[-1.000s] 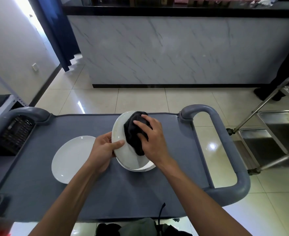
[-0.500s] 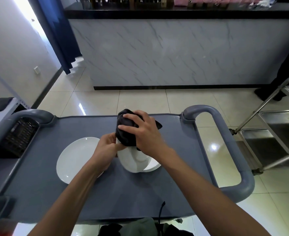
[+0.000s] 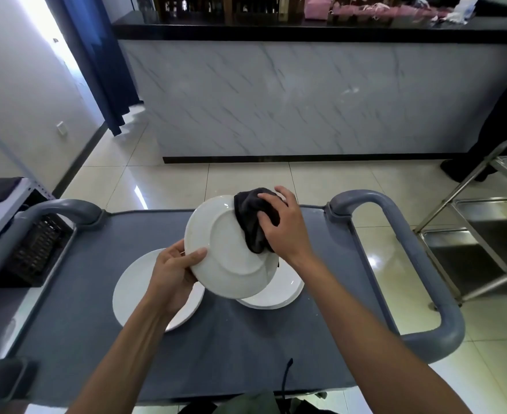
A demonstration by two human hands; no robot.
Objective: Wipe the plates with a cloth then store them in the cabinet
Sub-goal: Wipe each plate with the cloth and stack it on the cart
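My left hand (image 3: 174,270) grips the lower left rim of a white plate (image 3: 222,249), held tilted above the cart with its underside and foot ring facing me. My right hand (image 3: 282,225) holds a bunched black cloth (image 3: 252,222) against the plate's upper right edge. A second white plate (image 3: 132,291) lies flat on the cart's grey top (image 3: 246,354), partly under my left hand. A third white plate (image 3: 282,291) lies flat beneath the held one.
The grey cart has rounded handles at left (image 3: 52,210) and right (image 3: 419,264). A steel trolley (image 3: 485,228) stands to the right. A marble-fronted counter (image 3: 306,100) is ahead. A dark crate (image 3: 34,249) sits at the left.
The held plate has been turned over, so its underside now faces me. The cloth and my right hand moved from the plate's top edge to its right edge.
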